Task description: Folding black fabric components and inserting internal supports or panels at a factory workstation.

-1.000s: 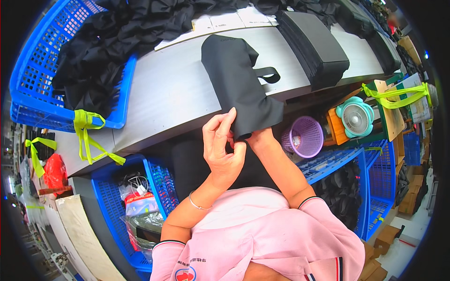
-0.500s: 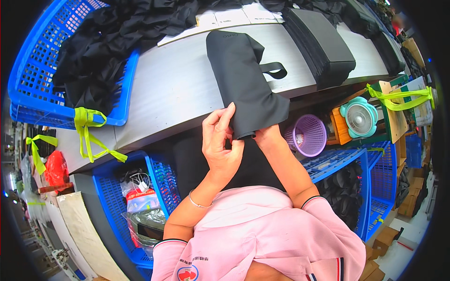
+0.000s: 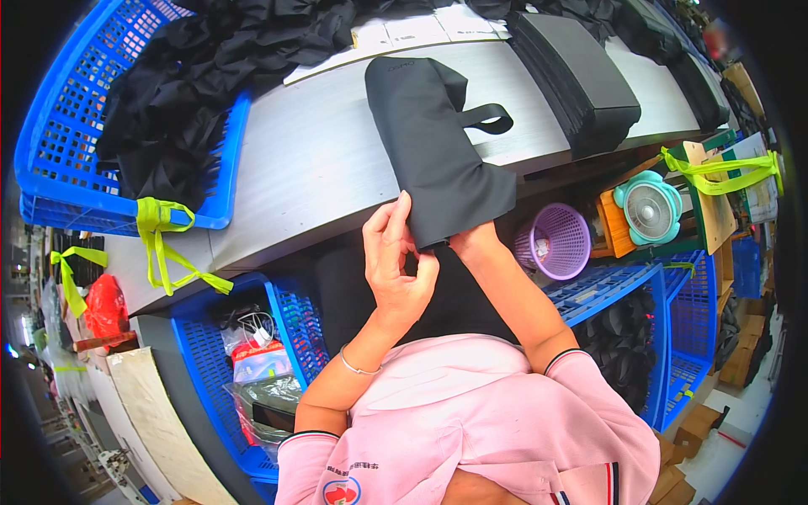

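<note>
A long black fabric pouch (image 3: 433, 143) with a strap loop (image 3: 488, 119) on its right side lies over the table's near edge, its opening toward me. My left hand (image 3: 396, 257) pinches the left edge of that opening, its fingertips against the cloth. My right hand (image 3: 473, 241) reaches into the opening; only the part by the wrist shows, and the fingers are hidden inside the pouch.
A grey table (image 3: 295, 160) carries a stack of black folded pieces (image 3: 581, 84) on the right and a blue crate (image 3: 80, 181) of black cloth on the left. Below are a purple basket (image 3: 555, 240), a teal fan (image 3: 650, 209) and another blue crate (image 3: 210, 379).
The pouch has shifted slightly left, and its lower opening sits a little differently around my right hand. My left hand keeps its hold on the edge.
</note>
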{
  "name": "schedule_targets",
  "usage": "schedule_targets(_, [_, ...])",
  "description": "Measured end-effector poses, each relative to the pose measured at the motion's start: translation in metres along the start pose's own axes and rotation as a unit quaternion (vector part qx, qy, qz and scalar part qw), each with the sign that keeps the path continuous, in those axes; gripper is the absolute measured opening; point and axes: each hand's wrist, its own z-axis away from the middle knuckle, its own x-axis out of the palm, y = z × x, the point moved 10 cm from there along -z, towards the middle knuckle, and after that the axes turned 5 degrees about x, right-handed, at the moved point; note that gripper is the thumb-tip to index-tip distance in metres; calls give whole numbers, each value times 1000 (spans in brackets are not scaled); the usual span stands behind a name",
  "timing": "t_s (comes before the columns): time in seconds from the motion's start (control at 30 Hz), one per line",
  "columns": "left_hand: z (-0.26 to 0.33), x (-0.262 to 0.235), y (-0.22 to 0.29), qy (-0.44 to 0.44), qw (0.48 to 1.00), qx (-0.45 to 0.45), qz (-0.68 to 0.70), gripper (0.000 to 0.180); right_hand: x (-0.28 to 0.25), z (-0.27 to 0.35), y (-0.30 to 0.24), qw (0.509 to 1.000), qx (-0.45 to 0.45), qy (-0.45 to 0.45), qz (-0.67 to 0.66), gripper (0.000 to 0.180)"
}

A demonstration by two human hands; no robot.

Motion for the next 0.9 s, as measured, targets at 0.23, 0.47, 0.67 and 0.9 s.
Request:
schedule_targets(0.23, [-7,-14,-5,-7,999,21,-27,55,-10,-13,-2,991,-132,-23,30,48])
schedule_targets(0.47, [15,-47,-79,100,978,-177,41,39,21,8,-15,921,-59,-166,347,20])
schedule_targets(0.67, [49,8,-117,64,910,-321,254,28,75,38,-11,516,-383,6,766,17])
schedule_targets(0.9, [66,32,-147,-32,890,-381,248,24,82,35,0,575,-354,-82,733,39])
